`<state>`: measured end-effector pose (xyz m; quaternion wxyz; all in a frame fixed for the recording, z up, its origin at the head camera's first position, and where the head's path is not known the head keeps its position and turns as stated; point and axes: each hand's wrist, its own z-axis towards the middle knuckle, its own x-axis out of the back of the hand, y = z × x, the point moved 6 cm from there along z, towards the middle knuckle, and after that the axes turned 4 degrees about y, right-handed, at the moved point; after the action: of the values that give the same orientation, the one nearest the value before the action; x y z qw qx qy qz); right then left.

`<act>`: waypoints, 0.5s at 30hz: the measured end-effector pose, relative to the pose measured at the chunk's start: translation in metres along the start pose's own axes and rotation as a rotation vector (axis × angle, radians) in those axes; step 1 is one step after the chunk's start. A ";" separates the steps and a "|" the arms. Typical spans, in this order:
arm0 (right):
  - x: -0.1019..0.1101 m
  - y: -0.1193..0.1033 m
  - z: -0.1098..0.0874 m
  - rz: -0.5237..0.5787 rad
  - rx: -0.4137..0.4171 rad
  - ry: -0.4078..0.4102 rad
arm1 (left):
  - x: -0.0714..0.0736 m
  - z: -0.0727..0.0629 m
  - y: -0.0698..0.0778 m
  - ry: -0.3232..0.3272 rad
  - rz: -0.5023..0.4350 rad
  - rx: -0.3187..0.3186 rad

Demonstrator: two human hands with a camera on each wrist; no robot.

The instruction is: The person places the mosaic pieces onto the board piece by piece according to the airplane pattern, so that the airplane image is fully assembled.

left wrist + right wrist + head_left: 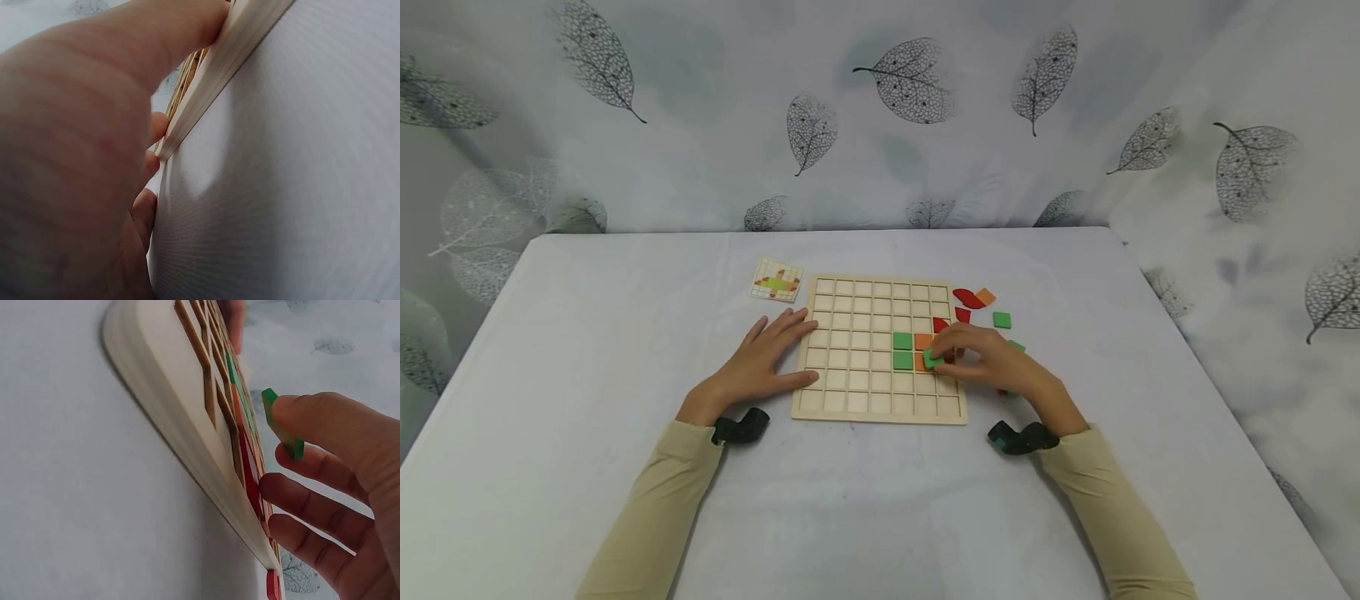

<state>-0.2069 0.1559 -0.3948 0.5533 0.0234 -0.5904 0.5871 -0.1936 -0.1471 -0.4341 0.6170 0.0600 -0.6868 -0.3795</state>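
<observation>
A wooden grid board (848, 380) lies on the table with green tiles (902, 341), orange tiles (922, 341) and red pieces set in cells on its right side. My left hand (758, 360) rests at the board's left edge, fingers spread and thumb against the rim; the left wrist view shows the thumb on the wooden side. Over the right part of the board, my right hand (988, 354) pinches a green square tile (284, 425) between thumb and index finger. That tile is tilted above the board, and the other fingers are loosely bent near the board's edge.
Right of the board lie loose pieces: a red leaf-shaped piece (967, 297), an orange tile (986, 297), a green tile (1002, 320) and others partly under the right hand. A pattern card (777, 280) lies beyond the left hand. Leaf-printed cloth (700, 167) hangs behind the white table.
</observation>
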 end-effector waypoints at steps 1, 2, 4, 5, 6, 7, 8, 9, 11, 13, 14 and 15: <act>-0.002 -0.001 0.001 0.001 -0.002 -0.004 | 0.000 0.000 0.000 -0.001 -0.001 0.001; -0.003 -0.002 0.002 0.000 -0.008 -0.008 | 0.000 0.000 0.000 -0.001 -0.003 0.000; -0.006 -0.004 0.003 -0.004 -0.015 -0.013 | 0.000 0.000 0.000 -0.001 -0.002 -0.001; -0.008 -0.004 0.003 -0.008 -0.019 -0.016 | 0.001 0.000 0.000 -0.001 -0.001 0.000; -0.009 -0.005 0.004 -0.016 -0.022 -0.018 | 0.001 0.000 0.000 -0.001 0.003 -0.002; -0.011 -0.006 0.005 -0.020 -0.025 -0.020 | 0.001 0.000 0.000 -0.001 0.004 -0.002; -0.012 -0.007 0.005 -0.025 -0.027 -0.022 | 0.000 0.000 0.000 0.000 0.002 -0.005; -0.014 -0.007 0.006 -0.031 -0.029 -0.024 | 0.000 0.000 0.000 0.000 0.001 -0.007; -0.017 -0.008 0.008 -0.042 -0.034 -0.029 | 0.000 0.000 0.000 0.000 0.000 -0.006; -0.019 -0.010 0.011 -0.046 -0.034 -0.035 | 0.000 0.000 0.000 0.002 -0.001 -0.007; -0.020 -0.010 0.012 -0.047 -0.028 -0.034 | 0.000 0.000 0.000 0.002 -0.001 -0.006; -0.022 -0.011 0.013 -0.050 -0.023 -0.034 | 0.000 0.000 0.000 0.002 0.001 -0.004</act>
<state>-0.1992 0.1300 -0.3984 0.5578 0.0417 -0.6059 0.5657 -0.1935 -0.1476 -0.4343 0.6178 0.0587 -0.6856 -0.3806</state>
